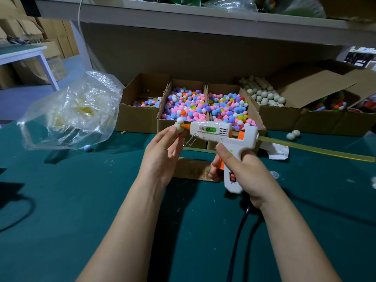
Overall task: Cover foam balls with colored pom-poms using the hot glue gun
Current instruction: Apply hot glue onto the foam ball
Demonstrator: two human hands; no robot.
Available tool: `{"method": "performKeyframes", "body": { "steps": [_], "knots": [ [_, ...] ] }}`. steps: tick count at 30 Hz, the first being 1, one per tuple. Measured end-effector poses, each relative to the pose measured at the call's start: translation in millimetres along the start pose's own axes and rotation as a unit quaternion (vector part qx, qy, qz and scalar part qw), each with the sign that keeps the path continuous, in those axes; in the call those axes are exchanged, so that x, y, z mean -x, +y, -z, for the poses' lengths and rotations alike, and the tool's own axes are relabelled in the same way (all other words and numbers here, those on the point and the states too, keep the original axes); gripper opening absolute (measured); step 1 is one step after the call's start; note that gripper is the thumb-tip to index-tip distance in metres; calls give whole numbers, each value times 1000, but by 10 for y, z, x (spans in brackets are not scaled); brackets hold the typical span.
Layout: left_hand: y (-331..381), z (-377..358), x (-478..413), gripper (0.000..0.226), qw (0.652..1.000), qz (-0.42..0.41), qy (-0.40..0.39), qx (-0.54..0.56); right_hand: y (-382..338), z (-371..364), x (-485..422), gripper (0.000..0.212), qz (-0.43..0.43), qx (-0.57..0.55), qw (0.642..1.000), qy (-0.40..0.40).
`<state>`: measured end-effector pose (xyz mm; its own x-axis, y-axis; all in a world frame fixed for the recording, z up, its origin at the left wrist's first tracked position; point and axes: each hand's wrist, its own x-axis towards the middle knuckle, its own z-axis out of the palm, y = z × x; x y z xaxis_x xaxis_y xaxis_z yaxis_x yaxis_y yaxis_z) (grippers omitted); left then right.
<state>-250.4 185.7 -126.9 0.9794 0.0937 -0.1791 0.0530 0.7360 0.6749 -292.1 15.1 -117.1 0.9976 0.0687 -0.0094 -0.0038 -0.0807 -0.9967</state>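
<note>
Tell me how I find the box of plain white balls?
Look at the row of cardboard boxes along the back of the green table. Two brim with colourful pom-poms; the box just right of them is yours. Only it holds plain off-white balls.

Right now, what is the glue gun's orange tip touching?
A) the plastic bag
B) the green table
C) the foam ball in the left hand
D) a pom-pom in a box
C: the glue gun, gripped by the right hand, points its nozzle onto the foam ball pinched in the left hand.
</note>
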Motion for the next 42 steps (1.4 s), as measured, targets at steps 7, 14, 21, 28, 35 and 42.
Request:
{"method": "performKeyframes", "body": {
  "steps": [7,14,21,28,35,42],
  "knots": [
    [-6,8,-10,28,1000,2,-5,12,9,13,-15,49,-2,8,1000,3],
    [-6,25,-20,26,1000,4,-9,28,11,23,-18,53,-1,17,1000,7],
    [-15,26,-32,25,999,2,-19,39,21,28,-19,53,11,27,999,14],
    [-15,45,-48,19,998,9,-24,51,18,35,-23,54,2,36,999,17],
    [-7,37,-35,15,998,13,-15,55,33,51,-38,55,12,2,1000,14],
    [-13,20,-28,18,999,9,-9,30,22,27,-5,55,2,49,999,2]
  ]
}}
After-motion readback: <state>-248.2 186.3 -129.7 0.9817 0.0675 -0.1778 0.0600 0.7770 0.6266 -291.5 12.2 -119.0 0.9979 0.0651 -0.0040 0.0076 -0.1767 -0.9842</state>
